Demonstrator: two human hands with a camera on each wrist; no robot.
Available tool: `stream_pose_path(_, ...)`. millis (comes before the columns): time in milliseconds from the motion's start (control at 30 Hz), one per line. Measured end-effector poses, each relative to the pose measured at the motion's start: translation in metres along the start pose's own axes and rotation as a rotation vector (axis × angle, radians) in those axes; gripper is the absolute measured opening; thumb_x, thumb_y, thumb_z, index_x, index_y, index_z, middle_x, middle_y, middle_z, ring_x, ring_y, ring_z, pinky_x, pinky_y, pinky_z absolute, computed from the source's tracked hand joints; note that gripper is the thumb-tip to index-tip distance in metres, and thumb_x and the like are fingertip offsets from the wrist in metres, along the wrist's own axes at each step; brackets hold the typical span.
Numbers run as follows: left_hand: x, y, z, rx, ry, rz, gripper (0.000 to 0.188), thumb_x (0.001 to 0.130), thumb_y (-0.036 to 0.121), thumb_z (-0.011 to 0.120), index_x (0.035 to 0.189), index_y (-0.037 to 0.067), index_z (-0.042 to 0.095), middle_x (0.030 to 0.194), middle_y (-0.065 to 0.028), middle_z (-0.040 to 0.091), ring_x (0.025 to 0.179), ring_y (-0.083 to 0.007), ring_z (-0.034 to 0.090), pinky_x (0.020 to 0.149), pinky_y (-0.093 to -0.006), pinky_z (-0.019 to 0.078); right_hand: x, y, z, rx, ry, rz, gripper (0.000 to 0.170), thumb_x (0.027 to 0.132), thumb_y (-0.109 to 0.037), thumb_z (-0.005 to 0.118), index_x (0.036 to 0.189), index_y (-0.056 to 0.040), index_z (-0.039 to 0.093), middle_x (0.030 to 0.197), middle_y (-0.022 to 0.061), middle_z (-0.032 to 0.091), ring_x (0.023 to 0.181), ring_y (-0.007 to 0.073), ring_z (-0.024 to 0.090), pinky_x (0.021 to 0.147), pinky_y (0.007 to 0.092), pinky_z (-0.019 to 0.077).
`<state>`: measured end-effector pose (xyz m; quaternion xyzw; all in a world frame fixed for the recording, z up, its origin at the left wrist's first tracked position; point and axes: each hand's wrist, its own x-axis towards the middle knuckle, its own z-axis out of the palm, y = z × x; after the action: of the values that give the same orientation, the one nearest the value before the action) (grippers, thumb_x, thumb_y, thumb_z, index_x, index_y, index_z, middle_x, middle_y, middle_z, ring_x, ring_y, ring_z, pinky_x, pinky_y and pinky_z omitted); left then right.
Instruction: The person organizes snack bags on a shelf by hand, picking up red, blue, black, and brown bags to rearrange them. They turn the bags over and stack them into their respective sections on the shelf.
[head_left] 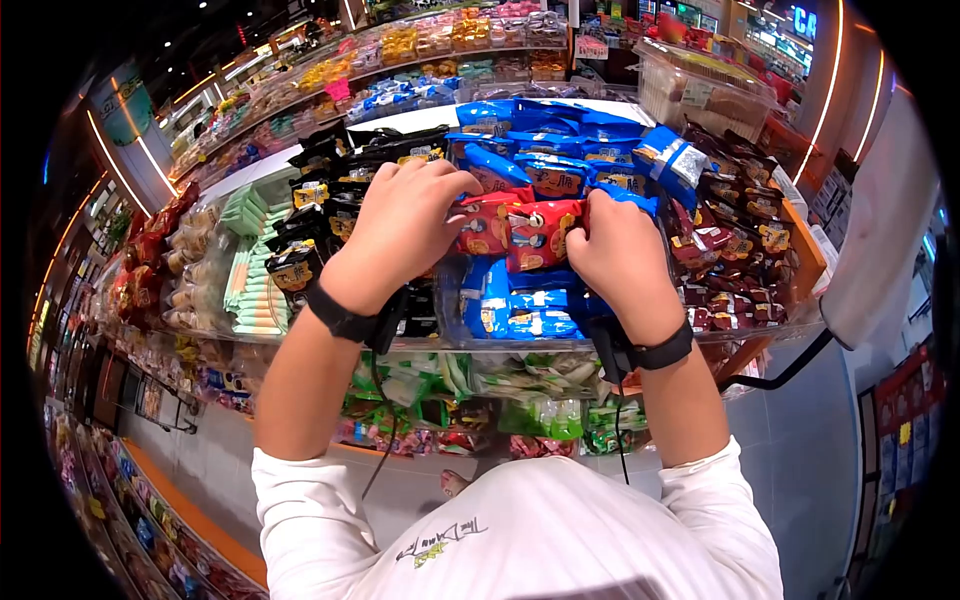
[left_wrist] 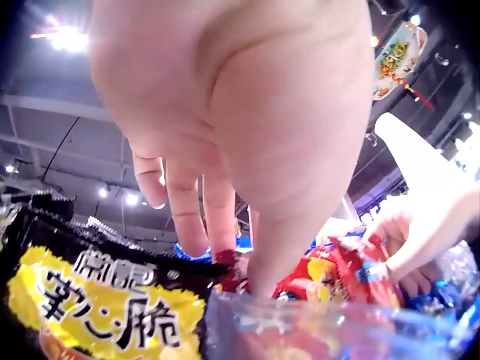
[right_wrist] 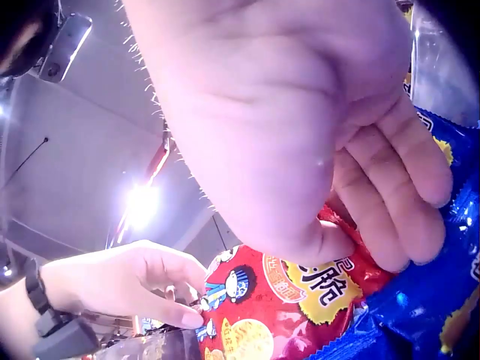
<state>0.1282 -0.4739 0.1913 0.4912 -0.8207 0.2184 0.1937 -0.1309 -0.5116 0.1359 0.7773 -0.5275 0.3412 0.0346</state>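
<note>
Red snack packets with cartoon figures lie over the blue snack packets in a clear bin. My left hand grips the red at its left end, thumb and fingers bent down onto it in the left wrist view. At the right end, my right hand pinches the red packet between thumb and fingers. The fingertips there are partly hidden behind the packet, close beside a blue packet. A black and yellow packet stands near my left palm.
Black packets and pale green packets fill bins on the left. Dark maroon packets lie on the right, near a wooden edge. A clear bin wall rises below my left hand. Green packets sit lower in front.
</note>
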Motion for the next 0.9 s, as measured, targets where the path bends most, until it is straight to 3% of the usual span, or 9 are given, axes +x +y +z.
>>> stream_pose_path(167,0.000,0.052,-0.022,-0.178,-0.031,0.097,0.045,0.085,0.027,0.091,0.123,0.010,0.073,0.113,-0.0088,0.071,0.106,-0.0326,0.069,0.091,-0.0447,0.0522,-0.001,-0.005,-0.006,-0.040,-0.022,0.012,0.022,0.088,-0.017,0.069,0.098,0.0026,0.070,0.090,0.0273,0.076,0.086,0.0465,0.077,0.079,0.0557,0.0637)
stream_pose_path(333,0.018,0.041,0.013,-0.159,-0.050,0.121,0.044,0.084,0.023,0.091,0.120,0.009,0.071,0.108,-0.0102,0.070,0.102,-0.0345,0.070,0.087,-0.0471,0.0564,-0.011,-0.001,-0.014,0.058,-0.015,-0.035,0.021,0.094,-0.020,0.070,0.100,-0.0004,0.070,0.090,0.0248,0.076,0.087,0.0459,0.076,0.079,0.0556,0.0626)
stream_pose_path(367,0.020,0.040,0.014,-0.174,-0.072,0.112,0.043,0.084,0.021,0.091,0.119,0.009,0.070,0.107,-0.0107,0.070,0.102,-0.0351,0.071,0.086,-0.0472,0.0569,-0.012,-0.002,-0.018,0.076,-0.036,-0.027,0.018,0.096,-0.019,0.072,0.104,-0.0026,0.072,0.096,0.0209,0.075,0.089,0.0444,0.074,0.080,0.0539,0.0613)
stream_pose_path(500,0.022,0.046,-0.006,-0.329,-0.134,-0.041,0.035,0.085,0.021,0.088,0.112,0.007,0.071,0.094,-0.0144,0.075,0.094,-0.0377,0.074,0.081,-0.0475,0.0594,-0.007,-0.001,-0.032,0.231,0.164,-0.194,0.014,0.094,-0.008,0.076,0.107,-0.0024,0.074,0.106,0.0160,0.067,0.095,0.0415,0.072,0.081,0.0509,0.0582)
stream_pose_path(600,0.027,0.052,-0.004,-0.158,-0.152,-0.007,0.035,0.084,0.031,0.089,0.106,0.008,0.074,0.087,-0.0131,0.077,0.088,-0.0365,0.075,0.079,-0.0479,0.0593,0.014,-0.005,-0.037,0.284,0.301,-0.436,0.010,0.093,-0.009,0.077,0.102,-0.0055,0.078,0.105,0.0135,0.068,0.099,0.0377,0.068,0.088,0.0473,0.0562)
stream_pose_path(633,0.028,0.050,0.006,-0.119,-0.065,0.042,0.035,0.083,0.039,0.090,0.097,0.009,0.078,0.084,-0.0113,0.077,0.086,-0.0348,0.075,0.077,-0.0471,0.0591,0.022,-0.005,-0.034,0.257,0.263,-0.448,0.012,0.092,-0.010,0.078,0.103,-0.0058,0.078,0.106,0.0130,0.069,0.100,0.0370,0.066,0.090,0.0466,0.0555)
stream_pose_path(767,0.037,0.037,0.009,-0.106,-0.217,-0.055,0.034,0.081,0.043,0.092,0.089,0.011,0.083,0.085,-0.0099,0.077,0.086,-0.0331,0.076,0.078,-0.0470,0.0594,0.031,0.002,-0.022,0.273,0.130,-0.515,0.026,0.088,-0.014,0.082,0.112,-0.0059,0.077,0.111,0.0116,0.070,0.105,0.0354,0.063,0.096,0.0450,0.0534)
stream_pose_path(867,0.034,0.036,0.007,-0.039,-0.215,-0.023,0.037,0.081,0.043,0.092,0.091,0.010,0.081,0.086,-0.0098,0.078,0.088,-0.0334,0.075,0.081,-0.0467,0.0593,0.024,0.004,-0.029,0.191,0.094,-0.572,0.054,0.079,-0.017,0.089,0.129,-0.0078,0.071,0.122,0.0074,0.070,0.114,0.0337,0.061,0.099,0.0471,0.0514)
stream_pose_path(900,0.032,0.033,0.006,-0.070,-0.253,-0.008,0.045,0.080,0.036,0.094,0.108,0.007,0.074,0.102,-0.0134,0.078,0.100,-0.0365,0.074,0.088,-0.0476,0.0589,0.020,0.003,-0.027,0.127,0.107,-0.589,0.057,0.078,-0.017,0.089,0.131,-0.0095,0.070,0.124,0.0062,0.069,0.115,0.0324,0.061,0.100,0.0466,0.0504)
